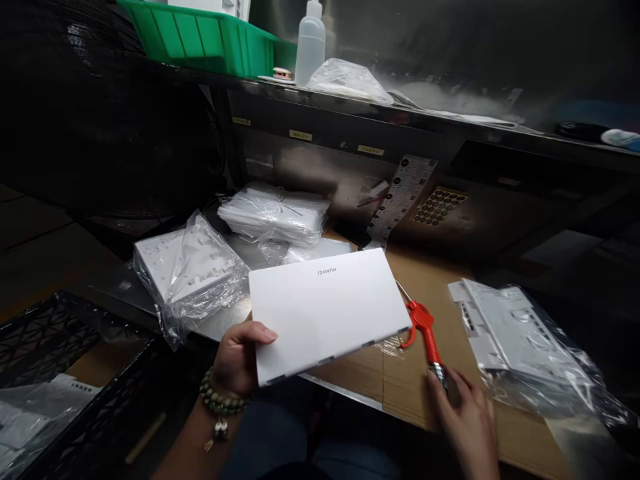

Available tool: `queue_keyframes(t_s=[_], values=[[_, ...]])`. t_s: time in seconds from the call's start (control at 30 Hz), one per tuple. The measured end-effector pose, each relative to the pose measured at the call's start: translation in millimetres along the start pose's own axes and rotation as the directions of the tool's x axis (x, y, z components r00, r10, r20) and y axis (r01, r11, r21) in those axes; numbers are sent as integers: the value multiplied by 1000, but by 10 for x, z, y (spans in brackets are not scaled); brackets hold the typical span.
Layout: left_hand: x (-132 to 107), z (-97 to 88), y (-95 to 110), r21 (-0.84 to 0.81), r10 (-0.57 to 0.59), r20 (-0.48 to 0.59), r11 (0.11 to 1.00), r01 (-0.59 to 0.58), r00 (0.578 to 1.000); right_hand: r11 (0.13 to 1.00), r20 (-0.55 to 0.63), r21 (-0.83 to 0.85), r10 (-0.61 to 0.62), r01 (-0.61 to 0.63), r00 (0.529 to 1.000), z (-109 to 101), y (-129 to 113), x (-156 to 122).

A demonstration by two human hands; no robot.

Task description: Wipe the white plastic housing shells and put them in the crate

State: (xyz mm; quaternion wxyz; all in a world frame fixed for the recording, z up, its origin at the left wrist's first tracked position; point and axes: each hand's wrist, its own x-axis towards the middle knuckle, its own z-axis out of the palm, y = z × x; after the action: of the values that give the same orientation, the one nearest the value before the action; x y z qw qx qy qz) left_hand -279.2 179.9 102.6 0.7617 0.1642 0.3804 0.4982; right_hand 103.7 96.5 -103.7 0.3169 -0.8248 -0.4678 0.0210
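My left hand (240,357) grips a flat white plastic cover (325,310) at its near left corner, thumb on top. Upside-down "HUAWEI" lettering runs along the cover's far edge, and the piece is held above the workbench. In my right hand (467,413) is a red tool (423,327) with a hooked part, a thin metal shaft and a shiny metal collar. Its shaft points away toward the cover's right edge; its tip is hard to make out. My fingers close around the end near the collar. Brown cardboard (413,267) lies under both.
Bagged white panels (520,327) lie at right; another bagged panel (185,260) sits at left. Behind is a stack of clear plastic bags (275,213). A black crate (115,333) stands at lower left. The shelf above holds a green bin (200,40) and a bottle (310,47).
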Motion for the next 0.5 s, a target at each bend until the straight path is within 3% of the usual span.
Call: queue_keyframes(t_s=[0.1,0.27,0.4,0.5], values=[[-48,-208,68,93,31,3,995,-31,1000,997,168,-78,11,3,986,-23,-121,414],[-244,-489,161,66,114,105,990,-122,988,990,381,-138,49,4,923,-10,-237,976],[-425,-671,210,64,165,113,983,-173,980,975,412,-22,210,-221,887,-12,-83,1126],[-540,-781,256,94,179,74,978,-185,981,924,332,210,239,-319,912,-69,56,1080]])
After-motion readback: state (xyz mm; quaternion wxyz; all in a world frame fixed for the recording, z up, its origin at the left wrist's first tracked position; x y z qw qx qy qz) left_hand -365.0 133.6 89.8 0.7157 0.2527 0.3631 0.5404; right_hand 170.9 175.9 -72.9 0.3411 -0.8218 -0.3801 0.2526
